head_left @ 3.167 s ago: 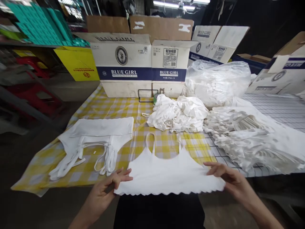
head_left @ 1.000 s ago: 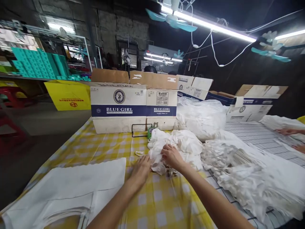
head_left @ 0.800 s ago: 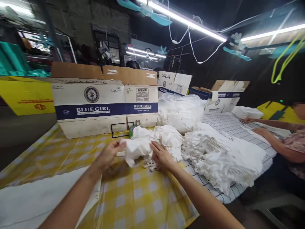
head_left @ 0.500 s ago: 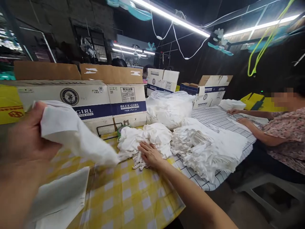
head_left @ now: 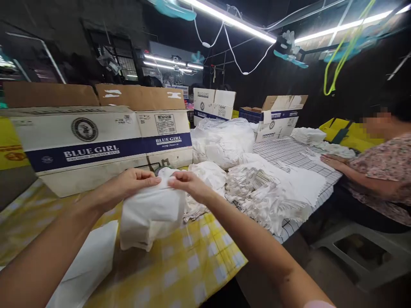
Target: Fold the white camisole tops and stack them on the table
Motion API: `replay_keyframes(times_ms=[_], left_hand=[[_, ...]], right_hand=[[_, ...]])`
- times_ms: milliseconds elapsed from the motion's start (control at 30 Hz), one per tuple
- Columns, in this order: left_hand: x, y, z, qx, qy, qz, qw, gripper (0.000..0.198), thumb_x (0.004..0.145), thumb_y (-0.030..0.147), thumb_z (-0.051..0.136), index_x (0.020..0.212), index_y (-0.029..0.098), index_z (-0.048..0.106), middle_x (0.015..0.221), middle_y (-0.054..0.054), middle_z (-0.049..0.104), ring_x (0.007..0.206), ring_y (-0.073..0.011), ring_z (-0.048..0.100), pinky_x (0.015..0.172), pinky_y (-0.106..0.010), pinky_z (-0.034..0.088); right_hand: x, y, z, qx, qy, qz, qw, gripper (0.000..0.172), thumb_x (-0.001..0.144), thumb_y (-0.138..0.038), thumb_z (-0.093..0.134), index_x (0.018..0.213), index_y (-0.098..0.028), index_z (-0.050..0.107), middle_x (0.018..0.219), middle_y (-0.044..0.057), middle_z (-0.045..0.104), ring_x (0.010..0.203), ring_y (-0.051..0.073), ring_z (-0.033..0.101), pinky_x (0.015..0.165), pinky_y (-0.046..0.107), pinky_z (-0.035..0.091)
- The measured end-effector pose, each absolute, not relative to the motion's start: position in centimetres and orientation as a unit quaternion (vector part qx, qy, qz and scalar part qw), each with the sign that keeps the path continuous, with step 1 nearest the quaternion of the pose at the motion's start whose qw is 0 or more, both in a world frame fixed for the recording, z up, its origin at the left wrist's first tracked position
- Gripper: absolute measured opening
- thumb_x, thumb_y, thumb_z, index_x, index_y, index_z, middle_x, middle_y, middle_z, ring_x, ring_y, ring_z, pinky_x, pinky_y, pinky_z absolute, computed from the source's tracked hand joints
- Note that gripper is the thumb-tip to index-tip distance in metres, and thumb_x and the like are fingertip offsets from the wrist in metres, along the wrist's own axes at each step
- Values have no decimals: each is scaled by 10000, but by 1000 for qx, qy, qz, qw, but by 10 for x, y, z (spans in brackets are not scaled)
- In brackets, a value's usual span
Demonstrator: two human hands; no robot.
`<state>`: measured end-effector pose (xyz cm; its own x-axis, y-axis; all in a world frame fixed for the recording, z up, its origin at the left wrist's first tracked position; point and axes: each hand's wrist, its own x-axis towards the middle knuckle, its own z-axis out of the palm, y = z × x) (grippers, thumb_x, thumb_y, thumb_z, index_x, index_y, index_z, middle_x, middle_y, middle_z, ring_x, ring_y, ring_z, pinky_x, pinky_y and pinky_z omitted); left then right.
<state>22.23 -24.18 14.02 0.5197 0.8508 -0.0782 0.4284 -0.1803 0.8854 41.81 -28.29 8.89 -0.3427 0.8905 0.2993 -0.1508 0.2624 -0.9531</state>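
Both hands pinch the upper edge of one white cloth piece [head_left: 154, 214], which hangs down over the yellow checked tablecloth [head_left: 180, 261]. My left hand [head_left: 138, 182] is closed on its top left, thumb toward the right. My right hand [head_left: 189, 184] grips the same edge a short way to the right. Behind my right hand lies a loose pile of white cloth pieces [head_left: 210, 177]. Flat white cloth [head_left: 93, 256] rests at the lower left, partly covered by my left forearm. The exact kind of garment cannot be made out.
A beer carton [head_left: 93, 137] stands behind my hands. A plastic bag of white cloth [head_left: 224, 143] and a large stack of white pieces [head_left: 272, 192] sit to the right. At the far right a co-worker [head_left: 382, 179] sits beside a grey stool [head_left: 359, 252].
My left hand has brought the white cloth from the left to the middle. My right hand has left the pile and taken hold of the cloth's edge. The view has shifted slightly.
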Motion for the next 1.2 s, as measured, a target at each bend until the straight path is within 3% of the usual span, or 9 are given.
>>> replay_keyframes(times_ms=[100,233,467,633,733,833,900,1000,1200], left_hand=[[204,-241,150,704,418,186,544,324,650,447,691,717,142,605,592,11,566,446,-86,478,384,-159,341],[188,-243,150,673,397,235,578,348,639,448,707,731,135,586,601,11,564,450,-80,483,398,-158,352],[180,-272,148,703,338,121,613,355,629,443,713,721,107,646,636,-38,621,484,-105,516,413,-174,357],[178,-295,144,679,280,146,663,397,616,446,704,814,107,647,725,-73,663,585,-175,591,513,-246,461],[172,-287,111,735,322,111,586,356,697,444,624,836,117,629,781,-69,659,650,-176,597,564,-245,462],[156,-278,56,795,472,89,370,250,717,382,569,798,149,613,771,-41,635,705,-187,585,606,-254,453],[145,-283,20,789,534,111,283,198,715,306,547,842,160,589,824,-53,617,780,-213,571,678,-289,446],[141,-303,-17,787,551,143,238,183,748,245,502,908,177,555,955,-67,579,867,-213,550,783,-314,415],[176,-316,-37,805,565,109,145,230,789,233,510,1008,177,546,1110,-98,525,1017,-229,517,854,-334,390]], right_hand=[[433,-276,100,-286,-610,548,495,239,743,-354,625,730,-125,562,612,-77,497,561,40,433,537,162,326],[451,-272,116,-317,-570,577,492,246,688,-349,699,684,-148,557,590,-57,488,510,52,414,471,166,295],[463,-307,154,-288,-528,649,466,214,749,-324,672,722,-167,528,642,-49,496,507,55,454,472,174,336],[467,-320,158,-326,-572,643,391,225,769,-381,637,804,-183,538,690,-30,539,563,82,515,500,188,372],[466,-305,120,-459,-676,471,333,261,780,-420,585,831,-164,585,739,17,591,617,121,546,554,228,412],[465,-296,60,-562,-713,296,297,186,756,-336,576,770,-154,610,636,12,560,584,140,508,553,255,386],[465,-304,23,-575,-719,256,294,132,744,-268,566,806,-161,614,646,10,552,615,153,506,598,270,387],[463,-325,-15,-561,-744,235,276,128,768,-219,529,851,-188,621,732,21,574,680,159,529,667,278,395],[445,-332,-41,-564,-794,134,183,181,831,-250,514,969,-198,618,980,74,590,874,193,571,735,276,411]])
